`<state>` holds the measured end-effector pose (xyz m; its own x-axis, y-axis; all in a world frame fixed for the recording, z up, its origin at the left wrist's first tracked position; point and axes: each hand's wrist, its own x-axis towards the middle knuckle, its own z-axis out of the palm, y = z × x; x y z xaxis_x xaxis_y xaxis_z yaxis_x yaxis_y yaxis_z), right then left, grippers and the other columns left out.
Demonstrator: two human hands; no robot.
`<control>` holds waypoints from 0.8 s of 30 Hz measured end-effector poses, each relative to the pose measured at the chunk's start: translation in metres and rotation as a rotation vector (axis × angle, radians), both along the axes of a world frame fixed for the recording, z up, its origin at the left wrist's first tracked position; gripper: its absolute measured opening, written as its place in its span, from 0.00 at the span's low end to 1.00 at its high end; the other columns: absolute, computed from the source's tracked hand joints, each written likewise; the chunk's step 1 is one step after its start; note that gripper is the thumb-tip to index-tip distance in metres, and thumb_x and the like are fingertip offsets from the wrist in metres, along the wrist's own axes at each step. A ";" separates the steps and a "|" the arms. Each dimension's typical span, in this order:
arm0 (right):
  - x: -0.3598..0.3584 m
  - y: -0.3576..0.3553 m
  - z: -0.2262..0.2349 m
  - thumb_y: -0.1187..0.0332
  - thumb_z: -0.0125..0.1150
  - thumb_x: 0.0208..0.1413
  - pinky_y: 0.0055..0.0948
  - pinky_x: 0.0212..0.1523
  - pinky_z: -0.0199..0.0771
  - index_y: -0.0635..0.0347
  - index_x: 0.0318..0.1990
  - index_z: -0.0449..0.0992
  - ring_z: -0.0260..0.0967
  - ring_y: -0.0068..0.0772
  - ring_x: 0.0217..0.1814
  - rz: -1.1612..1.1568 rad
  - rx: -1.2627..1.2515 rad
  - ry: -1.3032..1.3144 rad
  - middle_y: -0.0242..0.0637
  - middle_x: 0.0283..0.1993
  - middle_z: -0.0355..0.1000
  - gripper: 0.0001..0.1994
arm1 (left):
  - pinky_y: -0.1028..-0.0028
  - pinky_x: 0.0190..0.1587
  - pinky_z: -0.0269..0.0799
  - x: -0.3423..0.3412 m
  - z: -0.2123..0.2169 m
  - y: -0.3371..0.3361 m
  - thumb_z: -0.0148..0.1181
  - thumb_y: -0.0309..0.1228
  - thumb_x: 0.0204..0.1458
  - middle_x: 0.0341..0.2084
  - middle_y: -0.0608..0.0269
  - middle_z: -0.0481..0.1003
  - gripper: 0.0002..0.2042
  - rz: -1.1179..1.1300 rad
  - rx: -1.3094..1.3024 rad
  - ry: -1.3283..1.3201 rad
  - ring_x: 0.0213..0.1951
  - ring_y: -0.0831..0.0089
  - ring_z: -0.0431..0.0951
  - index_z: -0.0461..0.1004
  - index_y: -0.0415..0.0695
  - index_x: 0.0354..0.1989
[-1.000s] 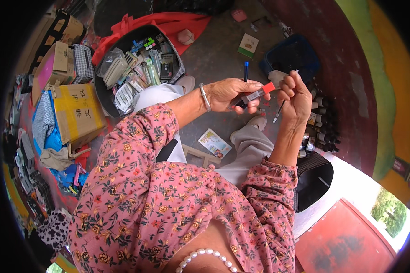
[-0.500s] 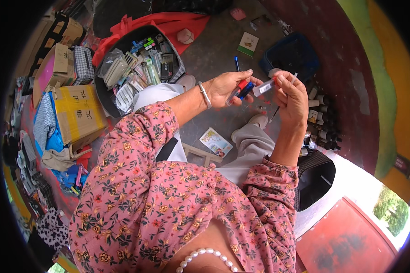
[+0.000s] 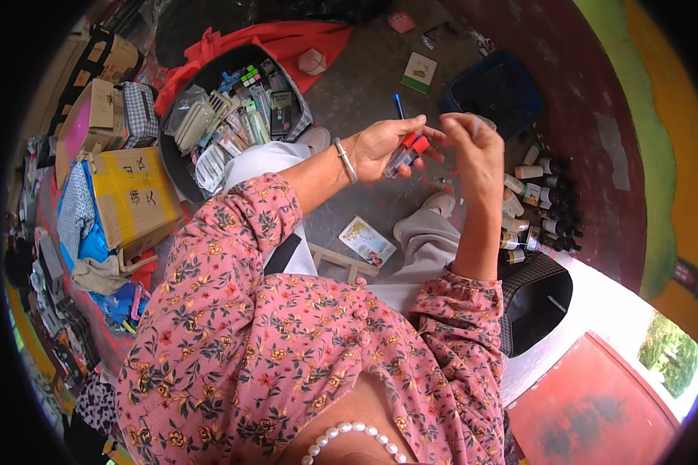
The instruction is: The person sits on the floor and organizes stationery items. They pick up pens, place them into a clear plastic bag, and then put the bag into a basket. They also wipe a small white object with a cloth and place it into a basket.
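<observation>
Slim, clear cases (image 3: 399, 160) with smooth red ends (image 3: 420, 145) and a slender blue pen (image 3: 397, 105) are clasped in the left hand (image 3: 376, 149). Just beside, the right hand (image 3: 478, 156) is curled; whether anything is pinched cannot be told.

- Your place: a cluttered storeroom or small shop; which, unclear.
- Ahead of you: open, black-lined bin (image 3: 176, 164) of packaged small goods (image 3: 254, 124).
- Your left: brown cardboard carton (image 3: 136, 198), yellow-taped.
- Your right: dark-capped bottles (image 3: 532, 194) on grey floor (image 3: 364, 85).

Blue pen (image 3: 397, 102) partly hid by L hand (image 3: 380, 149), necklace (image 3: 345, 427) cut off (btm edge)
</observation>
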<state>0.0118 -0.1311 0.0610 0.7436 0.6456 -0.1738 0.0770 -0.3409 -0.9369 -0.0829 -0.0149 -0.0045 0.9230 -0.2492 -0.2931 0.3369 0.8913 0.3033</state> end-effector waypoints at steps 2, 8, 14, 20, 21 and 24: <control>0.015 -0.004 -0.007 0.66 0.55 0.48 0.17 0.21 0.60 0.67 0.35 0.73 0.61 0.16 0.24 -0.053 0.032 0.031 0.31 0.24 0.67 0.12 | 0.86 0.16 0.61 -0.001 0.001 -0.003 0.39 0.43 0.55 0.28 0.62 0.69 0.19 -0.072 0.066 0.002 0.22 0.82 0.66 0.64 0.39 0.45; 0.007 0.008 0.002 0.66 0.58 0.45 0.14 0.15 0.54 0.68 0.29 0.74 0.58 0.14 0.17 0.203 -0.167 0.227 0.28 0.20 0.66 0.11 | 0.88 0.12 0.55 -0.003 0.016 -0.010 0.48 0.36 0.51 0.22 0.63 0.67 0.14 -0.242 0.297 0.003 0.17 0.86 0.61 0.65 0.40 0.41; 0.020 -0.002 0.003 0.67 0.55 0.49 0.13 0.10 0.39 0.64 0.27 0.71 0.44 0.08 0.11 -0.054 0.122 0.241 0.21 0.14 0.56 0.09 | 0.85 0.13 0.53 -0.003 0.000 -0.016 0.58 0.24 0.42 0.18 0.68 0.64 0.15 -0.086 0.301 0.036 0.17 0.85 0.62 0.62 0.39 0.39; 0.005 0.002 -0.002 0.70 0.55 0.48 0.12 0.11 0.38 0.65 0.31 0.70 0.46 0.07 0.12 0.046 0.034 0.391 0.22 0.16 0.61 0.07 | 0.76 0.25 0.71 0.007 -0.004 -0.013 0.50 0.27 0.49 0.22 0.62 0.70 0.04 0.323 0.003 0.118 0.22 0.75 0.71 0.67 0.40 0.27; -0.003 0.008 0.000 0.72 0.56 0.47 0.10 0.13 0.48 0.65 0.31 0.70 0.54 0.10 0.16 0.052 0.018 0.329 0.26 0.21 0.65 0.06 | 0.73 0.29 0.73 0.008 -0.006 -0.014 0.48 0.29 0.50 0.22 0.62 0.70 0.06 0.310 0.000 0.031 0.24 0.74 0.71 0.67 0.40 0.27; -0.006 0.010 -0.014 0.75 0.55 0.47 0.12 0.21 0.61 0.68 0.31 0.70 0.62 0.16 0.23 0.068 0.001 0.163 0.31 0.25 0.68 0.06 | 0.66 0.34 0.73 0.012 -0.002 -0.020 0.45 0.32 0.52 0.25 0.62 0.70 0.08 0.320 -0.021 0.123 0.27 0.71 0.72 0.67 0.42 0.29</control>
<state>0.0056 -0.1216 0.0473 0.6600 0.6940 -0.2877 -0.0533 -0.3388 -0.9393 -0.0709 -0.0346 -0.0062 0.9132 0.0405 -0.4054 0.0720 0.9634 0.2584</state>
